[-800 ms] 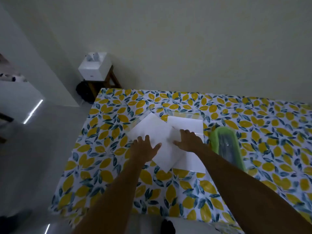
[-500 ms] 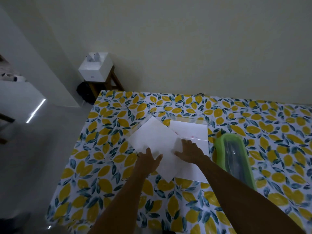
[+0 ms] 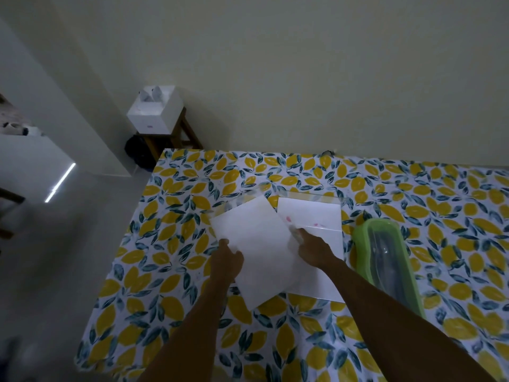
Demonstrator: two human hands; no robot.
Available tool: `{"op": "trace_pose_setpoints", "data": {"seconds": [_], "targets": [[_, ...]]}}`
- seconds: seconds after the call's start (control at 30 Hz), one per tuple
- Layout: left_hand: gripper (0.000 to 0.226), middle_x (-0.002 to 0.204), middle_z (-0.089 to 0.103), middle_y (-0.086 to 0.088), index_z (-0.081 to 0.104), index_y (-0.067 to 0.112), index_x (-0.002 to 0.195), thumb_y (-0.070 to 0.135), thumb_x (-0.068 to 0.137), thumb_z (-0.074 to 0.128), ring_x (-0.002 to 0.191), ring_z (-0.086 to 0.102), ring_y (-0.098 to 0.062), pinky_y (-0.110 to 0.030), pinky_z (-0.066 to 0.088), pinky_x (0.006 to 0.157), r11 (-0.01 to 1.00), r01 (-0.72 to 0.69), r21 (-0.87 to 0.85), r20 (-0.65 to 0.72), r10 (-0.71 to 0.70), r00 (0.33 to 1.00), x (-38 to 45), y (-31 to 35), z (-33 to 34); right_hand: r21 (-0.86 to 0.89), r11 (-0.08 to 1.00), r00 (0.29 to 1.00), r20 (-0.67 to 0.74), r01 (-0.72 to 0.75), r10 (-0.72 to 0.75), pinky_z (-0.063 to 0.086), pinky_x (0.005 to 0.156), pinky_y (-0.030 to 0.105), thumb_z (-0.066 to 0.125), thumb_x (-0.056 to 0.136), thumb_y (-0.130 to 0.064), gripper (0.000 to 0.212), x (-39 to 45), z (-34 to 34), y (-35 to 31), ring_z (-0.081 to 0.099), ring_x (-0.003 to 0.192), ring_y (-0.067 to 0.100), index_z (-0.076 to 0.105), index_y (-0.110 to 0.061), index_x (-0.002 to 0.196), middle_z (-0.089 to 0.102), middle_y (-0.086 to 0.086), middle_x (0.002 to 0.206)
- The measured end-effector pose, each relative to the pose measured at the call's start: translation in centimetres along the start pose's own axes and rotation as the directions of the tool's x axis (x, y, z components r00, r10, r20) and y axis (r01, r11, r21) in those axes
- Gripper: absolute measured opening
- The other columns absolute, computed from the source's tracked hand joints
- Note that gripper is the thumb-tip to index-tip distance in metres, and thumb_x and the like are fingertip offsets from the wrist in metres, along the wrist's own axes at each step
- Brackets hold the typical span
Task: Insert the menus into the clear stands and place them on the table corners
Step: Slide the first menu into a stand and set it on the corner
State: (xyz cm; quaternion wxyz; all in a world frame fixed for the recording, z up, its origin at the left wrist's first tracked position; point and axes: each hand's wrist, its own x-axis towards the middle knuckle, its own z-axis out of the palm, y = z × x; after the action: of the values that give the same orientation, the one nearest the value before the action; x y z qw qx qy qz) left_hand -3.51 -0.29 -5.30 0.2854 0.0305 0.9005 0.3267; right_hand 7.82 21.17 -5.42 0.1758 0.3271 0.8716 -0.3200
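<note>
home: lemon-print tablecloth (image 3: 176, 271), stool (image 3: 176, 136)

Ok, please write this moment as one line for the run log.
left hand: on tilted sheet | right hand: at its right edge | second sheet: flat | table

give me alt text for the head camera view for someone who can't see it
Two bare hands, left hand and right hand, grip a tilted white sheet over a lemon-print tablecloth. A second sheet lies flat beside it, with a green-rimmed container to the right.
</note>
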Motion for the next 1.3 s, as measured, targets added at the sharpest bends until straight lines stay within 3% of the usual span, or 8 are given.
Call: {"op": "trace_pose_setpoints", "data": {"seconds": [0.1,0.27,0.43,0.6,0.73,0.97,1.07,1.3], "targets": [[0.049,0.135,0.055,-0.020,0.048,0.009,0.136,0.000,0.087,0.049,0.121,0.054,-0.037,-0.040,0.046,0.096,0.999,-0.030,-0.009,-0.005,0.030,1.000,0.6,-0.7,-1.5,0.013,0.992,0.992,0.002,0.124,-0.124,0.045,0.103,0.043,0.043,0.091,-0.009,0.057,0.0,0.2,0.4,0.055,0.124,0.035,0.042,-0.032,0.143,0.052,0.006,0.143],[0.036,0.133,0.058,-0.024,0.059,-0.001,0.128,-0.006,0.095,0.044,0.121,0.057,-0.038,-0.044,0.045,0.103,0.982,-0.185,0.045,0.026,0.184,0.983,2.7,-3.3,-5.0,0.320,0.943,0.992,0.056,0.093,-0.117,0.046,0.050,0.022,0.051,0.083,0.012,0.062,-0.3,-1.2,0.4,0.059,0.062,0.017,0.061,-0.028,0.129,0.064,0.007,0.085],[0.033,0.105,0.065,0.002,0.063,0.020,0.120,0.002,0.094,0.054,0.106,0.063,-0.019,-0.020,0.048,0.083,0.977,-0.197,-0.075,0.115,0.205,0.972,1.0,-3.9,-8.4,0.412,0.897,0.982,0.027,0.160,-0.187,0.047,0.057,0.019,0.064,0.086,-0.002,0.049,-1.9,-1.2,-1.0,0.064,0.076,0.009,0.064,-0.029,0.127,0.073,0.006,0.097],[0.038,0.135,0.058,-0.015,0.063,0.004,0.126,-0.008,0.089,0.060,0.122,0.056,-0.022,-0.039,0.049,0.102,0.926,-0.376,-0.023,0.134,0.376,0.917,0.1,-5.5,-11.6,0.508,0.846,0.985,-0.030,0.159,-0.167,0.045,0.060,0.013,0.067,0.087,-0.002,0.038,-3.8,-0.8,-2.6,0.064,0.079,0.002,0.068,-0.016,0.123,0.069,-0.005,0.092],[0.029,0.118,0.069,-0.005,0.067,0.047,0.114,0.026,0.095,0.058,0.102,0.065,-0.020,-0.034,0.052,0.088,0.880,-0.474,0.027,0.108,0.468,0.877,1.1,-7.4,-13.3,0.465,0.838,0.958,-0.172,0.286,-0.232,0.044,0.078,0.002,0.064,0.091,-0.006,0.030,-5.5,-0.5,-4.3,0.060,0.100,-0.004,0.069,-0.007,0.121,0.063,0.000,0.123],[0.015,0.085,0.069,0.002,0.071,0.020,0.106,0.021,0.096,0.060,0.071,0.063,0.002,-0.011,0.044,0.063,0.872,-0.489,0.023,0.113,0.484,0.868,-3.1,-5.0,-17.8,0.392,0.826,0.910,-0.255,0.406,-0.326,0.042,0.063,0.006,0.062,0.094,-0.010,0.019,-8.2,-0.7,-7.3,0.061,0.070,-0.014,0.072,-0.002,0.108,0.069,-0.013,0.083],[0.021,0.097,0.071,-0.025,0.074,0.006,0.098,0.022,0.095,0.061,0.090,0.069,-0.031,-0.019,0.040,0.062,0.880,-0.473,0.053,0.053,0.470,0.881,-2.6,-4.9,-17.9,0.355,0.835,0.899,-0.287,0.421,-0.331,0.040,0.066,0.006,0.059,0.097,-0.021,0.022,-8.6,-0.6,-8.1,0.061,0.075,-0.015,0.073,-0.005,0.103,0.066,-0.014,0.081],[0.032,0.107,0.069,-0.021,0.065,-0.004,0.111,0.024,0.098,0.055,0.102,0.063,-0.035,-0.017,0.039,0.060,0.887,-0.460,0.027,-0.048,0.461,0.886,-1.8,-2.5,-17.8,0.274,0.902,0.900,-0.377,0.335,-0.219,0.038,0.060,0.006,0.056,0.095,-0.044,0.023,-8.0,-1.4,-10.5,0.058,0.064,-0.011,0.055,-0.042,0.072,0.061,-0.018,0.072]]}}
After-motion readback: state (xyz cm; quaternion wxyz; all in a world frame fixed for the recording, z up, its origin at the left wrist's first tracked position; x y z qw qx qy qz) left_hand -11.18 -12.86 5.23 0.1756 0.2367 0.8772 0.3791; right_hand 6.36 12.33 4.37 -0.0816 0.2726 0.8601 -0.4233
